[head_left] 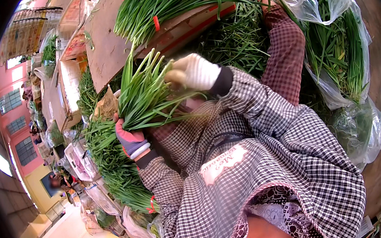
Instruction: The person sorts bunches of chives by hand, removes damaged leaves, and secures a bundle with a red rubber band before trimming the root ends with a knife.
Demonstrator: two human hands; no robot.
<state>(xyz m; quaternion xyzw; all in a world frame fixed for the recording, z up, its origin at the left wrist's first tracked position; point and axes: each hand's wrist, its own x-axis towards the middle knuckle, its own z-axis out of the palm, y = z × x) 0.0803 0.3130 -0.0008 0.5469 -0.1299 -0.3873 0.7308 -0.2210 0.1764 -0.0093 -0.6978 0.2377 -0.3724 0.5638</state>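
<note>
We see the left hand (131,139) curled around the greens (144,100) left of centre, but should the blurred right hand (193,73), whose hold we cannot tell, tug roughly, they might snap.

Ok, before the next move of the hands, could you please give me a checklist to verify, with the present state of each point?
1. Left hand holding the green bunch: ok.
2. Right hand gripping a stalk: cannot tell; it is beside the pale stem ends, fingers partly blurred.
3. Both hands gloved: ok.
4. Held bunch tied: cannot tell; no band shows.
5. Bundle on the board banded: ok, red band visible.
</note>
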